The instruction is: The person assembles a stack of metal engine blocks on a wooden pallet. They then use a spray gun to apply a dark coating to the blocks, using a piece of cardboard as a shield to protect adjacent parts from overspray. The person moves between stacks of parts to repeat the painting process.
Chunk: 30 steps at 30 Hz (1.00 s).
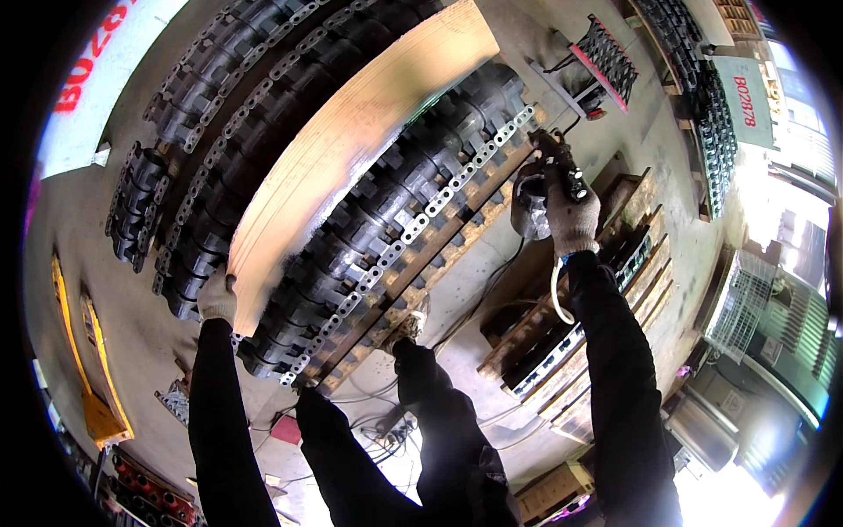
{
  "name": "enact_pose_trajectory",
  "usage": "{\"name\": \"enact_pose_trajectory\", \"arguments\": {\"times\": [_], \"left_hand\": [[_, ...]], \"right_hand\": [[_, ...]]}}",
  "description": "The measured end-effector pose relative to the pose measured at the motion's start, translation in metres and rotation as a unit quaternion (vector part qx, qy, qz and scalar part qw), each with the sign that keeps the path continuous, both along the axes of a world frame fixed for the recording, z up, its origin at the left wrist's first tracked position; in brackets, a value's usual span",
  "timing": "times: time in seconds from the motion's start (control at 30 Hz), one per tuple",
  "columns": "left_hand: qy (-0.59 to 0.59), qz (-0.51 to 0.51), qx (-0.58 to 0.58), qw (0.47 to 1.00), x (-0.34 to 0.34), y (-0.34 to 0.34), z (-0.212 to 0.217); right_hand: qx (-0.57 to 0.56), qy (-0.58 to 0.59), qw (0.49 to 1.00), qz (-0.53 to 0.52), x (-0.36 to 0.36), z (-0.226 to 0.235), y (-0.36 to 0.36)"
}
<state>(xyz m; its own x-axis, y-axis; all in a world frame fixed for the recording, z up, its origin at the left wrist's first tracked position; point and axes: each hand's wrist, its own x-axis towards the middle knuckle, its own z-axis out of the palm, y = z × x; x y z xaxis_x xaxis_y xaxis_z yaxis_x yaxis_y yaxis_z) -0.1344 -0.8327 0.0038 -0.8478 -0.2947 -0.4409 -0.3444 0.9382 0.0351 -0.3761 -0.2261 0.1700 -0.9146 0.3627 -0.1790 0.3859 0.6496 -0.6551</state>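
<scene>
My left hand, in a light work glove, grips the lower left end of a long tan board. The board stands between rows of black track chains, and dark overspray marks its lower edge. Right of it lies a glossy black track chain with bare metal links along its near side. My right hand, gloved too, is closed round a dark paint spray gun with a paint-smeared cup. The gun is held right of the chain, apart from it. A pale hose hangs below that hand.
More black track chains lie left of the board. A wooden pallet with metal parts stands at the right. Hoses and cables cross the floor near my feet. Yellow forks lie at left, a wire cage stands far right.
</scene>
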Motion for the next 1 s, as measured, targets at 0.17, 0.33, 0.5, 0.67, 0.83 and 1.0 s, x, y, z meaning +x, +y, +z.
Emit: {"name": "enact_pose_trajectory", "arguments": {"times": [0.17, 0.33, 0.5, 0.67, 0.83, 1.0], "left_hand": [[-0.013, -0.007, -0.005, 1.0, 0.002, -0.001, -0.001], [-0.001, -0.009, 0.004, 1.0, 0.001, 0.0, -0.002], [0.002, -0.018, 0.007, 1.0, 0.001, 0.005, 0.005], [0.004, -0.02, 0.01, 1.0, 0.008, -0.003, -0.006], [-0.001, -0.033, -0.005, 0.999, 0.006, -0.008, -0.006], [-0.017, -0.026, 0.012, 0.999, -0.002, -0.006, -0.002]], "right_hand": [[-0.043, -0.037, 0.998, -0.028, 0.002, 0.02, -0.018], [-0.052, 0.034, 0.996, 0.067, 0.026, -0.002, 0.008], [-0.029, 0.002, 0.999, -0.031, 0.02, 0.003, 0.013], [-0.062, -0.007, 0.997, 0.042, 0.037, 0.01, 0.011], [-0.163, 0.059, 0.984, -0.036, 0.031, 0.014, 0.003], [-0.102, 0.066, 0.991, 0.055, 0.048, 0.013, 0.012]]}}
